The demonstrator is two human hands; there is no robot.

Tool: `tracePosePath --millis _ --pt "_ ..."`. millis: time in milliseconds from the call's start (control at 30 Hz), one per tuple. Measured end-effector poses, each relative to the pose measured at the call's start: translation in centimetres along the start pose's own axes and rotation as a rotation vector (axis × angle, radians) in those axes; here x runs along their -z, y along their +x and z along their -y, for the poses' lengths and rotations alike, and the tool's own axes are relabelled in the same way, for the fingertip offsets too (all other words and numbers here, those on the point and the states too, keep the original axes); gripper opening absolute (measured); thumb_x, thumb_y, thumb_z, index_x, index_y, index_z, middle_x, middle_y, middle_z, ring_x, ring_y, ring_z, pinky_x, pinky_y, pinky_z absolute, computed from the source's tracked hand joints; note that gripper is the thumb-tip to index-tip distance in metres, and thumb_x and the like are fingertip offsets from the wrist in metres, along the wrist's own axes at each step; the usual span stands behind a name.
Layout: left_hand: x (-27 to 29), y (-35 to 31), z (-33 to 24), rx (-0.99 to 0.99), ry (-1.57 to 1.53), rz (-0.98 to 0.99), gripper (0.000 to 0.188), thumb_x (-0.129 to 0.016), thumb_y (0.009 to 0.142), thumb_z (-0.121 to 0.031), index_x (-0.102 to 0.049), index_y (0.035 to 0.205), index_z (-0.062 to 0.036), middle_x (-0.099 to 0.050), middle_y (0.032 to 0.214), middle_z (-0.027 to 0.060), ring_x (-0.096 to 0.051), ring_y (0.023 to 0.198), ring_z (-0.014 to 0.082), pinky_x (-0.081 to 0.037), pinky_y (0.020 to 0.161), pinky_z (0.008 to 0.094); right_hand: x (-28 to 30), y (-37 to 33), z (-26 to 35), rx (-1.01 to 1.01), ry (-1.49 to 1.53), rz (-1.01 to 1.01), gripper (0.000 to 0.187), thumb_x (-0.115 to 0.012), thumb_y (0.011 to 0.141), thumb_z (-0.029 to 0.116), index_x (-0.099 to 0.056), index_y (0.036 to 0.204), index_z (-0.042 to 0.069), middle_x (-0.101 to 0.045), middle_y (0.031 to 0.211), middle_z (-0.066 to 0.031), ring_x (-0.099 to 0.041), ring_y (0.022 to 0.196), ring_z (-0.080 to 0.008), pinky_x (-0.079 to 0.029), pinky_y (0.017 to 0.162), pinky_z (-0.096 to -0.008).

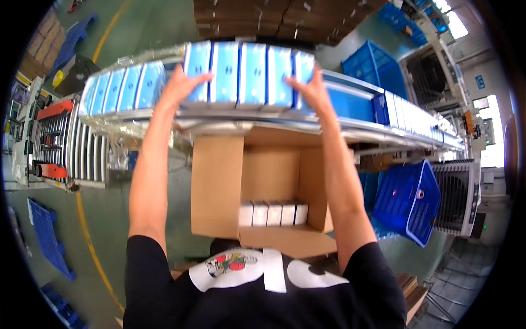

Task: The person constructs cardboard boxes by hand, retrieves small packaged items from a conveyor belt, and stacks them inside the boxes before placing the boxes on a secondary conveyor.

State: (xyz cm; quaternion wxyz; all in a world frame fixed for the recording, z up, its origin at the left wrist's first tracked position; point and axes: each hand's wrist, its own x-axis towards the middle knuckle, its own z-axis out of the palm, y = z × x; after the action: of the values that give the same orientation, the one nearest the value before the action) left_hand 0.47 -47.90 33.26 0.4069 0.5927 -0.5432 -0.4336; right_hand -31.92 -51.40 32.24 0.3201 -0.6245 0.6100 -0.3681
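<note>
A row of several light-blue and white packs stands side by side on the conveyor, pressed between my two hands. My left hand clasps the left end of the row, its thumb lying over the front of the first pack. At the right end my right hand wraps round the last pack, thumb on its face. The far fingers of both hands are partly hidden. Below the conveyor, close to my body, an open cardboard box holds a row of several white-topped packs along its near wall.
More blue packs stand left on the conveyor, by clear plastic film. The blue belt carries white packs farther right. A blue basket stands at the right, a roller track at the left. Stacked cardboard lies beyond the conveyor.
</note>
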Motion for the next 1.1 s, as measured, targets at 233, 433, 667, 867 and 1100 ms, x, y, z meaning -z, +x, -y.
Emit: tracePosePath --millis 233,433,667,867,1100 --pt "-10.1 -15.0 -6.0 -0.137 0.151 -0.162 0.097 -0.081 0.062 -0.039 -0.028 0.133 0.0013 -0.061 0.106 0.0174 -0.061 0.095 0.0272 -0.048 0.085 0.0350 12.4 -14.1 -2.0 0.092 0.148 -0.073 0.109 -0.078 0.064 0.036 -0.010 0.140 0.001 -0.046 0.120 -0.0268 -0.060 0.097 -0.0331 -0.053 0.082 -0.0421" --pt "-22.3 -24.4 11.5 0.267 0.389 0.136 0.109 -0.073 0.069 -0.041 -0.002 0.144 -0.0069 -0.035 0.135 0.0285 -0.044 0.119 0.0401 -0.040 0.096 0.0417 9.7 -26.4 -20.1 -0.508 -0.157 0.381 0.109 -0.072 0.067 0.048 -0.008 0.143 0.004 -0.046 0.124 -0.0294 -0.048 0.114 -0.0419 -0.040 0.097 -0.0453" --pt "-29.1 -17.8 23.4 0.741 0.939 0.774 0.065 -0.046 0.084 -0.054 -0.039 0.136 -0.0144 -0.047 0.131 0.0171 -0.049 0.116 0.0359 -0.040 0.096 0.0414 -2.3 -23.1 -32.0 -0.560 -0.766 1.271 0.071 -0.028 0.090 0.056 -0.024 0.141 0.007 -0.035 0.142 -0.0119 -0.031 0.131 -0.0320 -0.025 0.108 -0.0390" --pt "-30.9 -18.5 22.9 0.537 1.041 0.787 0.051 -0.042 0.088 -0.034 -0.038 0.136 -0.0200 -0.035 0.143 0.0069 -0.034 0.128 0.0323 -0.022 0.105 0.0539 -6.1 -21.8 -34.3 -0.413 -0.293 0.968 0.058 -0.035 0.091 0.049 -0.028 0.141 0.021 -0.030 0.144 -0.0139 -0.027 0.134 -0.0294 -0.024 0.108 -0.0367" --pt "-27.4 -21.5 24.8 0.225 0.267 0.714 0.047 -0.055 0.082 -0.020 -0.048 0.127 -0.0093 -0.053 0.122 0.0179 -0.049 0.114 0.0331 -0.040 0.096 0.0392 -6.7 -20.2 -24.2 -0.440 -0.472 1.307 0.064 -0.030 0.091 0.054 -0.038 0.137 0.011 -0.032 0.144 -0.0077 -0.023 0.136 -0.0242 -0.016 0.112 -0.0346"
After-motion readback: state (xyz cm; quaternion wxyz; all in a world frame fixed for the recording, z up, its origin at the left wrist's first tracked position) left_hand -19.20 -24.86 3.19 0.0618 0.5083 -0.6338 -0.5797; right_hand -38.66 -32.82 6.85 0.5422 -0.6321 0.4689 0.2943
